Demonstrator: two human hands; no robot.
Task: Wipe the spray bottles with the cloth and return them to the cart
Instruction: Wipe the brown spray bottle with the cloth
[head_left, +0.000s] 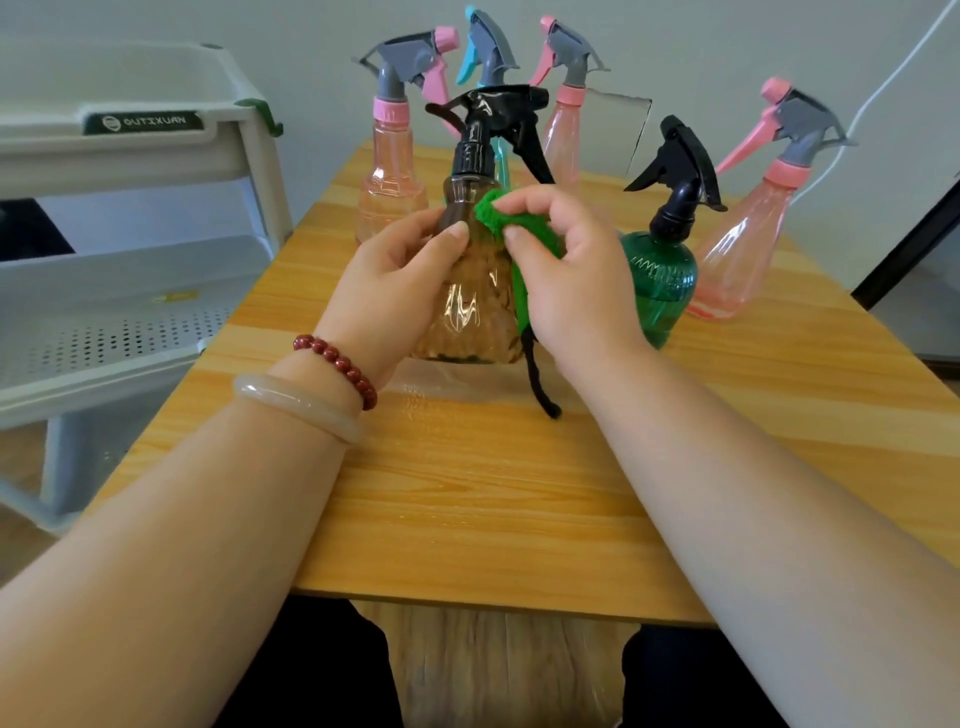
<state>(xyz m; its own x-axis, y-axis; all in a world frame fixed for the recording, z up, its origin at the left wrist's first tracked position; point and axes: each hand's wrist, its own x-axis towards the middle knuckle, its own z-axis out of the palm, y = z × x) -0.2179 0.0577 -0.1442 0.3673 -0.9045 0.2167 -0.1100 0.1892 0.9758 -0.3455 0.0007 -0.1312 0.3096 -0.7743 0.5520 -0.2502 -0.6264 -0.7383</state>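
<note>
At the near middle of the pale wood-grain surface (467, 493), the left hand (395, 280) has its grip closed round the shoulder and side of a brown see-through plastic spray bottle with a black trigger head (467, 306), thumb across the front. The right hand (566, 275) pinches a bunched fuzzy green cloth (498, 213) against the bottle's upper right side, just under the neck. A thin black cord (540, 384) hangs from the cloth down to the surface. The bottle stands nearly upright; I cannot tell whether its base rests on the surface or sits just off it. To wipe well, I would keep the left grip firm and low. I would then turn the bottle bit by bit, so the cloth reaches the part under the left palm, and run the cloth from neck to base and over the trigger. The dangling cord could catch on a neighbour, so it is best gathered in. Just to the right stands a round green plastic spray bottle with a black trigger (660, 280). Behind and beside it are three pink bottles with grey-and-pink heads (389, 176) and one blue-triggered bottle (483, 52). The white plastic cart (156, 156) waits to the left, beside the surface's edge.
</note>
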